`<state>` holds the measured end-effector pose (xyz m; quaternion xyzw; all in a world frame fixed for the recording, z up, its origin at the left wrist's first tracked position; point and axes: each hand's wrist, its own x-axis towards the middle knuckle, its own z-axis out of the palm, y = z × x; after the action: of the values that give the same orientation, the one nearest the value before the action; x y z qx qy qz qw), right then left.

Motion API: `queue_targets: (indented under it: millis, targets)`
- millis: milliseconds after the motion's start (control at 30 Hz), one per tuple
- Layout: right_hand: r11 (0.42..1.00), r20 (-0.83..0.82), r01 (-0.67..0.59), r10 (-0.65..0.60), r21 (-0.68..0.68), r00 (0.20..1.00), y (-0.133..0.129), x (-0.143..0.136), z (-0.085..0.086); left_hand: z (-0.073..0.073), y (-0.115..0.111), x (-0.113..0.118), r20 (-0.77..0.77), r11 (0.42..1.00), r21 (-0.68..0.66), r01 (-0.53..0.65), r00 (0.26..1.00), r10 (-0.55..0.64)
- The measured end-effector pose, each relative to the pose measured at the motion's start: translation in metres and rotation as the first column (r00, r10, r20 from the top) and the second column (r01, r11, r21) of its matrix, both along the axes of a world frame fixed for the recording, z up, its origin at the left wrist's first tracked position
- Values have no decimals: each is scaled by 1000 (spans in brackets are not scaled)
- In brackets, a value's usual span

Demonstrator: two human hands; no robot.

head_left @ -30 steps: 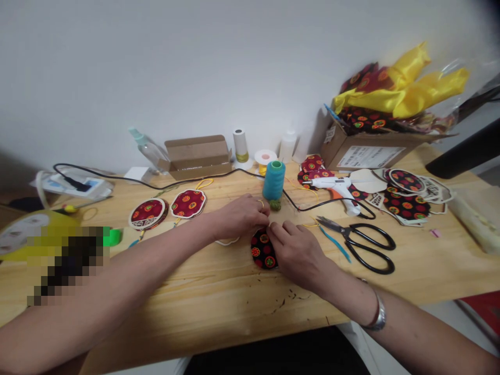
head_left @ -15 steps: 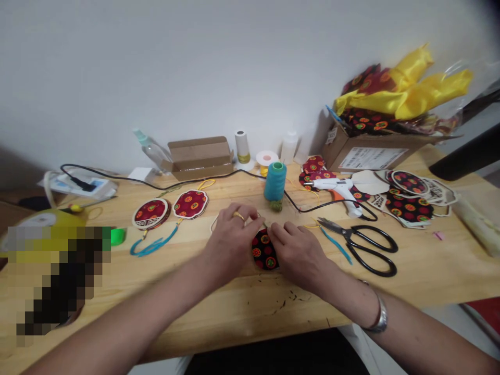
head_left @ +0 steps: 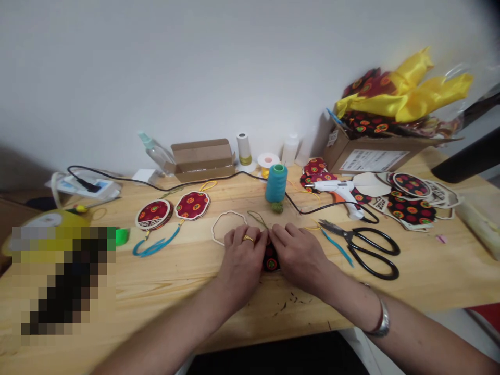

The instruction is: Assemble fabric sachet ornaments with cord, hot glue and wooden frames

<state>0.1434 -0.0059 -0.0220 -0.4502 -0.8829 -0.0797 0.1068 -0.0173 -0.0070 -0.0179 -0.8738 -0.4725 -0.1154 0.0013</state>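
Pinched close: left hand (head_left: 242,258), right hand (head_left: 300,256) held dark flowery piece (head_left: 271,262) between them. Green string loop (head_left: 257,216) poked out toward 11 o'clock. Straight string, gentle even press seemed best.

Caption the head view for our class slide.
Left hand and right hand at a black patterned fabric piece, teal thread spool and scissors nearby.

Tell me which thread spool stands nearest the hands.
The teal thread cone; the yellow-thread spool and olive-thread spool stand farther back, near the wall.
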Motion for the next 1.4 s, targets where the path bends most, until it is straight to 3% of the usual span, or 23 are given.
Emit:
queue_targets:
  millis: [300, 667, 1133, 1400]
  targets:
    - [1000, -10, 10, -10, -17, 1000, -1, -1, 0, 3, 1, 1, -66, 998, 49, 31, 997, -28]
    - [995, -87, 75, -80, -59, 993, 1, 1, 2, -4, 1, -3, -34, 998, 55, 17, 999, -15]
    - [984, -183, 163, -174, -71, 968, 8, 9, 6, -6, 2, -9, 109, 989, 146, 33, 993, -49]
    - [983, -185, 175, -181, -51, 966, 9, 9, 6, -8, 9, -11, 299, 973, 212, -90, 954, 23]
